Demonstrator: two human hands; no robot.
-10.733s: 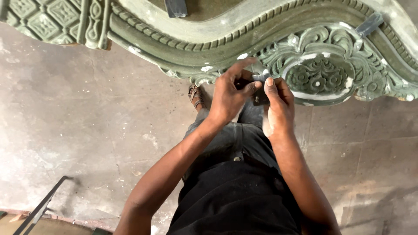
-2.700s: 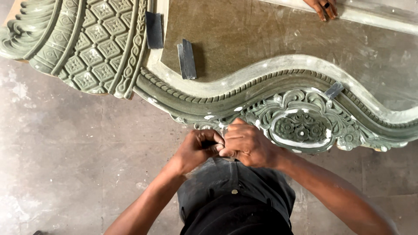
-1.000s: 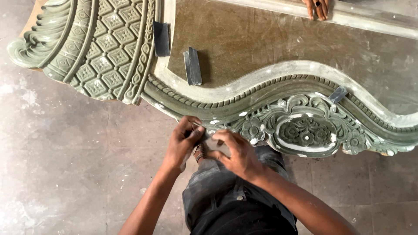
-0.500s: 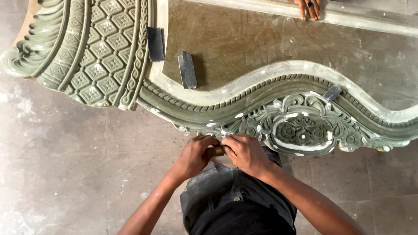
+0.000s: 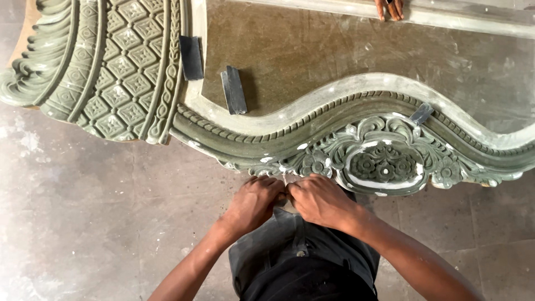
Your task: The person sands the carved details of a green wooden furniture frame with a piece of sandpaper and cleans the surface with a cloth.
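Note:
A large carved panel point(image 5: 334, 125) painted grey-green, with a floral medallion point(image 5: 384, 164), lies flat on the floor. My left hand point(image 5: 255, 202) and my right hand point(image 5: 322, 200) meet just below its lower carved edge, fingertips pressed together. Both pinch a small pale piece point(image 5: 287, 205), mostly hidden by the fingers. My hands are over my dark trousers point(image 5: 304, 256), close to the leaf carving left of the medallion.
Two dark rectangular blocks point(image 5: 192, 57) point(image 5: 233, 89) lie on the panel's flat brown centre. A small grey piece point(image 5: 422, 113) rests on the rope moulding. Another person's digits point(image 5: 390, 8) show at the top edge. Stained concrete floor point(image 5: 100, 212) lies to my left.
My hands, apart a second ago with the pale piece showing between them, have closed together on it at the panel's lower edge. The view shifted slightly.

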